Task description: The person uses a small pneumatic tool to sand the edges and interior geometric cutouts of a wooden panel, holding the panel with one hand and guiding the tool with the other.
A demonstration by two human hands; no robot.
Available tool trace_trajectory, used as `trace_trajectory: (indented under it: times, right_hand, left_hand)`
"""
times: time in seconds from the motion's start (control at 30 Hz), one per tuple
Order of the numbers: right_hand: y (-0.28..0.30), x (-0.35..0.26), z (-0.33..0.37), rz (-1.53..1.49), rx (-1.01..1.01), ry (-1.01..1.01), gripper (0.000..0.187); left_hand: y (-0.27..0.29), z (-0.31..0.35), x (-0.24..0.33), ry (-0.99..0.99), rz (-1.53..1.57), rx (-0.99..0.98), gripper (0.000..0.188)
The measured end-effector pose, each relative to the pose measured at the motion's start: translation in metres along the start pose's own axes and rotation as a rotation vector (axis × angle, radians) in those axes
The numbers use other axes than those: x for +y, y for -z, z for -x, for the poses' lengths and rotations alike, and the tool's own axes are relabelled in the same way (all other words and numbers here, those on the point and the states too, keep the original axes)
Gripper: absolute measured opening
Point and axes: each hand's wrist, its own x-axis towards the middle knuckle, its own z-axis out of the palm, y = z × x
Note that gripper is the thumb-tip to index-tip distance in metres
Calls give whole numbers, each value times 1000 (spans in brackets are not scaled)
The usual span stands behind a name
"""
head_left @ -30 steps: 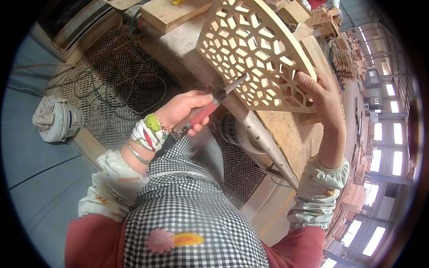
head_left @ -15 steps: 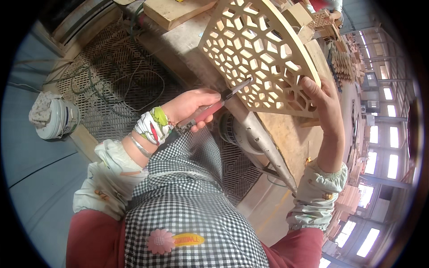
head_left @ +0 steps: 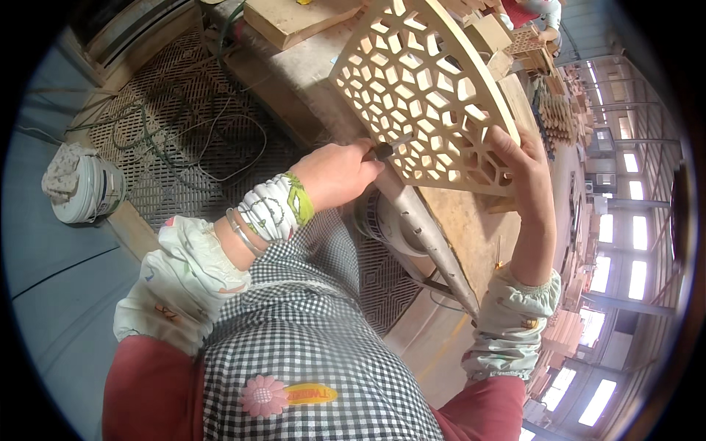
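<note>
My left hand (head_left: 340,173) is closed round a bladed hand tool (head_left: 384,151) that looks like a utility knife. Its handle is now mostly hidden by the fingers; a dark front end and a narrow metal blade reach the face of a pale wooden lattice panel (head_left: 434,84). This fan-shaped panel has many-sided cut-outs and a thick curved rim. It is held tilted above the workbench (head_left: 460,228). At the panel's lower right corner, my right hand (head_left: 526,158) grips the rim, thumb on the near face and fingers hidden behind.
A thick wooden board (head_left: 294,22) lies on the bench at the back. White buckets stand at the left (head_left: 92,191) and under the bench (head_left: 393,228). Cables (head_left: 213,140) cross the slatted floor mat. At the upper right another person's hand (head_left: 548,34) is by a smaller lattice piece.
My left hand has turned over, knuckles up, hiding the tool's red handle, and has moved slightly right. The blade now sits lower and closer in against the panel. My right hand keeps its grip.
</note>
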Motion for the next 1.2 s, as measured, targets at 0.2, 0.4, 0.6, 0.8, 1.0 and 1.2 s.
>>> trace_trajectory:
  times: [0.2, 0.4, 0.6, 0.8, 1.0, 1.2]
  right_hand:
    - [-13, -11, 6, -3, 45, 7, 42]
    - [-23, -21, 14, 23, 47, -4, 39]
    - [-17, -17, 13, 77, 27, 31, 41]
    - [-15, -12, 13, 54, 30, 34, 43]
    - [-17, -12, 13, 55, 20, 57, 42]
    - [-17, -12, 14, 22, 91, 40, 46]
  left_hand:
    - [9, 60, 2, 80, 51, 38, 40]
    - [8, 69, 23, 19, -14, 109, 43]
    - [-2, 51, 21, 1, -201, 171, 47]
    - [-2, 60, 21, 3, -209, 205, 48]
    - [-7, 31, 28, 11, -162, 155, 46]
    - [-3, 31, 27, 53, -39, 90, 46]
